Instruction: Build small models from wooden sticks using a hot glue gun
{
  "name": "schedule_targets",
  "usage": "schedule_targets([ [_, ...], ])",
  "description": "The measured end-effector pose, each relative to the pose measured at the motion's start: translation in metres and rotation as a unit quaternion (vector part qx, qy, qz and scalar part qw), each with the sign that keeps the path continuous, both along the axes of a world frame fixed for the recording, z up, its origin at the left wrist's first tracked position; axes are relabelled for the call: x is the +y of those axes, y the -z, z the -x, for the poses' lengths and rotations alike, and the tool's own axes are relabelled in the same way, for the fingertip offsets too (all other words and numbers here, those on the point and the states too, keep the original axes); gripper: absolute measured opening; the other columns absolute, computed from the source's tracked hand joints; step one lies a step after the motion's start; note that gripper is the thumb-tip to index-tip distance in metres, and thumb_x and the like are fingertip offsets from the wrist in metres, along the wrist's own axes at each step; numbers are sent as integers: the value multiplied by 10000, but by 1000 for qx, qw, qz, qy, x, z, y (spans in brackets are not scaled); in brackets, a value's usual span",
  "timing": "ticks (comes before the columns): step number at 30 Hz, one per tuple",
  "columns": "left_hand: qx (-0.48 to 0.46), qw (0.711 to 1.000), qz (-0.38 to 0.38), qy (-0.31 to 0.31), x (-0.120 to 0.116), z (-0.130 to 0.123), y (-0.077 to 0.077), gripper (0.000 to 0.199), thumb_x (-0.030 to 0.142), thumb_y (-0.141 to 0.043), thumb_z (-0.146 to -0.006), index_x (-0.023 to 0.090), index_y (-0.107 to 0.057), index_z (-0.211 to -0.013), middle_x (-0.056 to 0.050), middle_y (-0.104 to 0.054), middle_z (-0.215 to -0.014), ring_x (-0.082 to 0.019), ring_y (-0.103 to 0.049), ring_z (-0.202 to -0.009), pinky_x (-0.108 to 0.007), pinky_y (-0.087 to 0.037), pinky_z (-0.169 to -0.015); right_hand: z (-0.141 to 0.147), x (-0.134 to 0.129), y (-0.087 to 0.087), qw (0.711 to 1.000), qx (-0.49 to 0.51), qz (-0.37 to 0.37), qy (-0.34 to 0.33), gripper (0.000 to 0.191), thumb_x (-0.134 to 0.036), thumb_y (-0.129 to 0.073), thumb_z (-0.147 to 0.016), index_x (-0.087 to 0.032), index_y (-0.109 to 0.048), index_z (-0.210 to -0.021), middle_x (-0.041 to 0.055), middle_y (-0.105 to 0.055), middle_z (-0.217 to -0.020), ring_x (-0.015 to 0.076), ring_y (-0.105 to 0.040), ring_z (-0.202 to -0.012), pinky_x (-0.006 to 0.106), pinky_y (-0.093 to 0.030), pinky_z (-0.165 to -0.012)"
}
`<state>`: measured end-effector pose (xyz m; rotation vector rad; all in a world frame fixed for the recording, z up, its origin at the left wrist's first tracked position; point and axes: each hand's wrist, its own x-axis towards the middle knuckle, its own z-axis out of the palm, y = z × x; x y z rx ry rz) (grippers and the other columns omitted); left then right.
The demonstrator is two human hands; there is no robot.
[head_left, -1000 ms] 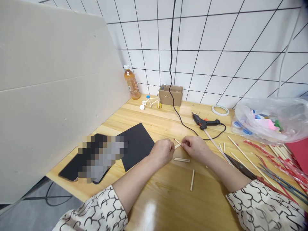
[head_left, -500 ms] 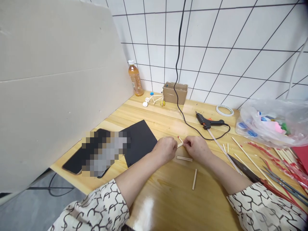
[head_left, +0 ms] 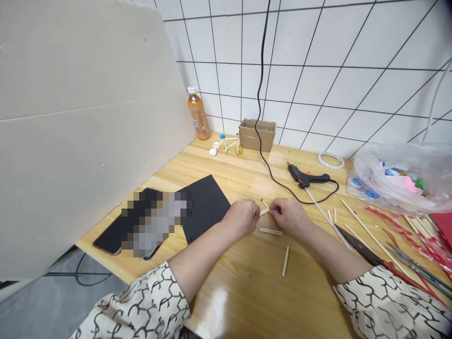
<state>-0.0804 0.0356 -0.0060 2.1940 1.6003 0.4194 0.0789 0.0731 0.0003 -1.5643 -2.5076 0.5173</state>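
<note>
My left hand is closed on one end of a short pale wooden stick. Facing it, my right hand pinches the spot where that stick meets a red-tipped matchstick, and the two form a narrow V. My fingers partly cover the joint. Just below my hands a pair of short sticks lies side by side on the wooden table. Closer to me is another single stick.
A glue gun with its cord lies beyond my right hand. Large scissors, more sticks and a plastic bag are on the right. Black card and a phone lie left. A small stick bicycle, bottle and cardboard box stand behind.
Both hands keep the same hold on the joined sticks. The whole view has shifted very slightly; nothing on the table has visibly moved.
</note>
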Motion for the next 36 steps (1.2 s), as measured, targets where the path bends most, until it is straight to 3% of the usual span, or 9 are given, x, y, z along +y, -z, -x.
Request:
schedule_targets([
  [19,10,1000,-7,-3,-3,1,-3,181,124,-479,-733,164,-645,-671,-40,-627,-756,-164,-586,-742,-243,-423,-634,-5,1,-6,999,35,-8,-34,150,-192,-520,-734,-187,-669,-744,25,-652,-665,142,-553,-607,226,-369,-558],
  [36,6,1000,-4,-7,-4,1,-3,183,127,-476,-729,175,-647,-681,-34,-623,-750,-161,-581,-735,-242,-415,-624,-4,0,4,997,61,-23,-46,161,-170,-516,-755,-182,-671,-797,51,-682,-821,158,-591,-756,247,-419,-679],
])
